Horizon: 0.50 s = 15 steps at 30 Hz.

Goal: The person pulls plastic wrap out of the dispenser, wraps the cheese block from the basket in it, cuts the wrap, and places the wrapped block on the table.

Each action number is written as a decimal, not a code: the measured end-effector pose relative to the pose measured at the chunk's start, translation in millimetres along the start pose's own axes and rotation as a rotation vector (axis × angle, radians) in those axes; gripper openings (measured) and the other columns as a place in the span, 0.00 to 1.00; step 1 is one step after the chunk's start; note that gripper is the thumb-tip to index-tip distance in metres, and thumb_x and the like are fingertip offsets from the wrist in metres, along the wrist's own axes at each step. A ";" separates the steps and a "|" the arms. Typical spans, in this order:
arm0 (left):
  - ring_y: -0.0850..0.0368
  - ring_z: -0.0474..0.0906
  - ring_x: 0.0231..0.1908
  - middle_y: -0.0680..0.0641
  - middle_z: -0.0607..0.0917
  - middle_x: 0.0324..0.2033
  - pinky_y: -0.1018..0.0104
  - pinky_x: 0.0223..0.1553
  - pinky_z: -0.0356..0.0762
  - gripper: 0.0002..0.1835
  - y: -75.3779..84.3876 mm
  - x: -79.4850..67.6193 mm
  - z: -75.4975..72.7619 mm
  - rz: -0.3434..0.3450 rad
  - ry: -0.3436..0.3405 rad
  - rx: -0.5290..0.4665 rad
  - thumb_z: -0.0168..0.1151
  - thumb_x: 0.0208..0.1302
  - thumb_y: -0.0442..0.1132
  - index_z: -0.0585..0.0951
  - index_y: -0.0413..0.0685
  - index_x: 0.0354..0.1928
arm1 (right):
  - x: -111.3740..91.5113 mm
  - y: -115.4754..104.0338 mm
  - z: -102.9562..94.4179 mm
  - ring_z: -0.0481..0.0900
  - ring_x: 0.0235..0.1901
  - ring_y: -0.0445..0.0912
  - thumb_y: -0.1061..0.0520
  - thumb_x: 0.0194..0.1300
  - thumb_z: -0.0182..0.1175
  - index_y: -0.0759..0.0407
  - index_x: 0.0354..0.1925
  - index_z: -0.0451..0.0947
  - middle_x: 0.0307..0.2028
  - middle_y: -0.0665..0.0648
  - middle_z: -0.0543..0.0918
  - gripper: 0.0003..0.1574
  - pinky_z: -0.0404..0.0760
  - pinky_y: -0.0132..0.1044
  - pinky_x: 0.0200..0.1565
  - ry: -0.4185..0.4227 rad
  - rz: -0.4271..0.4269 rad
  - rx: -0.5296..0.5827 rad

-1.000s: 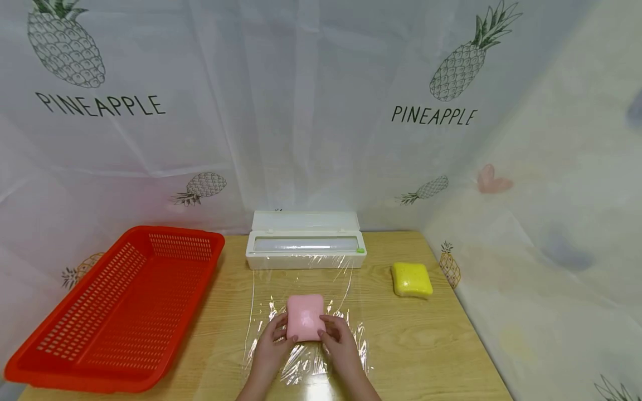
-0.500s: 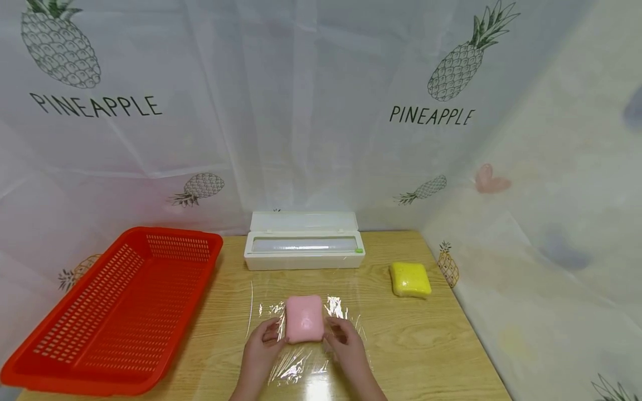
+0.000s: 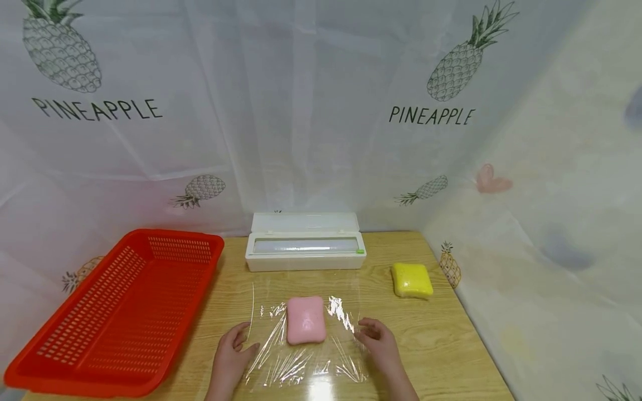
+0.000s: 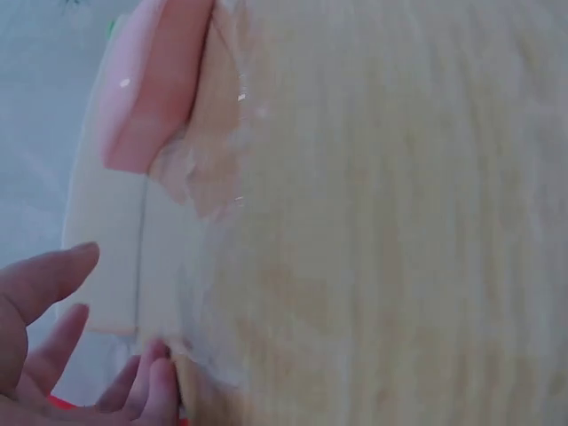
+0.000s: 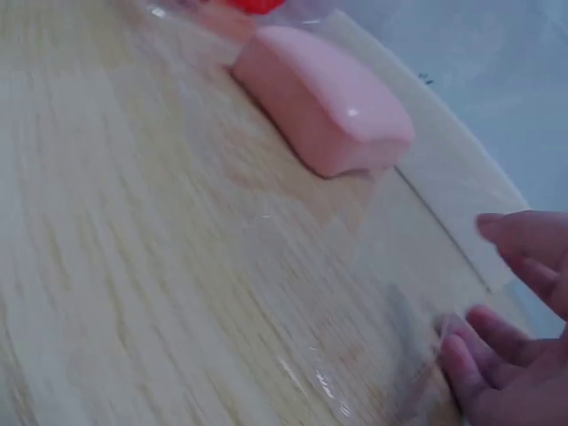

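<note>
A pink, cushion-shaped block (image 3: 306, 320) lies on a sheet of clear cling film (image 3: 288, 370) spread over the wooden table. My left hand (image 3: 232, 353) is at the film's left edge, thumb and fingers apart. On the opposite side, my right hand (image 3: 380, 346) is at the film's right edge, its thumb held away from the fingers. In the right wrist view, fingertips (image 5: 460, 355) meet the film's edge. The left wrist view has the fingers low at the left and the block (image 4: 160, 84) beyond them. Neither hand touches the block.
Behind the block stands a white cling film dispenser (image 3: 306, 262) with its lid raised and a roll inside. A red perforated basket (image 3: 188, 317) occupies the left. At the right lies a yellow cushion-shaped block (image 3: 411, 280). Printed curtains hang behind the table.
Both hands have let go of the pink block and moved outward to the film's side edges. The block stays in place, and the film now lies separate from the dispenser.
</note>
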State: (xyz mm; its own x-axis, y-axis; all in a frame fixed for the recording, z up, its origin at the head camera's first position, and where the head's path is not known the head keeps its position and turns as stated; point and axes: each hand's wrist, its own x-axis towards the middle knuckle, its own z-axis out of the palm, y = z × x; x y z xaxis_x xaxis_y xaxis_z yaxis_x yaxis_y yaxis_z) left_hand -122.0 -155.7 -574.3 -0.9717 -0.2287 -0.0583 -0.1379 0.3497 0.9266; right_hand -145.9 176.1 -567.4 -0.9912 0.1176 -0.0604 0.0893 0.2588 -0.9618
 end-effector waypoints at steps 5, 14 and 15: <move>0.53 0.78 0.30 0.37 0.81 0.45 0.63 0.33 0.77 0.28 2.4 -0.6 -2.4 -0.019 -0.102 0.004 0.73 0.48 0.28 0.78 0.38 0.55 | 0.5 -0.5 -10.5 0.70 0.25 0.41 0.69 0.52 0.68 0.73 0.43 0.79 0.32 0.59 0.80 0.18 0.71 0.28 0.27 -0.174 0.011 -0.014; 0.55 0.70 0.31 0.46 0.78 0.34 0.61 0.33 0.69 0.25 -2.1 -7.1 -10.8 0.003 -0.110 0.232 0.76 0.45 0.33 0.80 0.39 0.48 | -4.4 5.4 -27.5 0.73 0.28 0.39 0.67 0.57 0.68 0.71 0.38 0.82 0.32 0.63 0.83 0.09 0.72 0.29 0.31 -0.371 -0.027 -0.068; 0.55 0.69 0.30 0.46 0.77 0.33 0.61 0.32 0.69 0.24 -2.6 -8.5 -12.1 -0.008 -0.109 0.240 0.77 0.46 0.34 0.80 0.38 0.47 | -5.9 6.0 -29.4 0.73 0.29 0.40 0.67 0.57 0.67 0.71 0.38 0.82 0.32 0.62 0.83 0.09 0.73 0.29 0.31 -0.384 -0.022 -0.068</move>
State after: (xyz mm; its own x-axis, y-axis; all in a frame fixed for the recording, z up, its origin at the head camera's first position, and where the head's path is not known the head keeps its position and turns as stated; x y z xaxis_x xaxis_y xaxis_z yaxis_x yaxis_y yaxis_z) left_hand -111.1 -165.7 -571.8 -0.9835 -0.1376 -0.1174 -0.1748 0.5568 0.8120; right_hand -136.6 205.1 -564.9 -0.9561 -0.2529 -0.1481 0.0614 0.3213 -0.9450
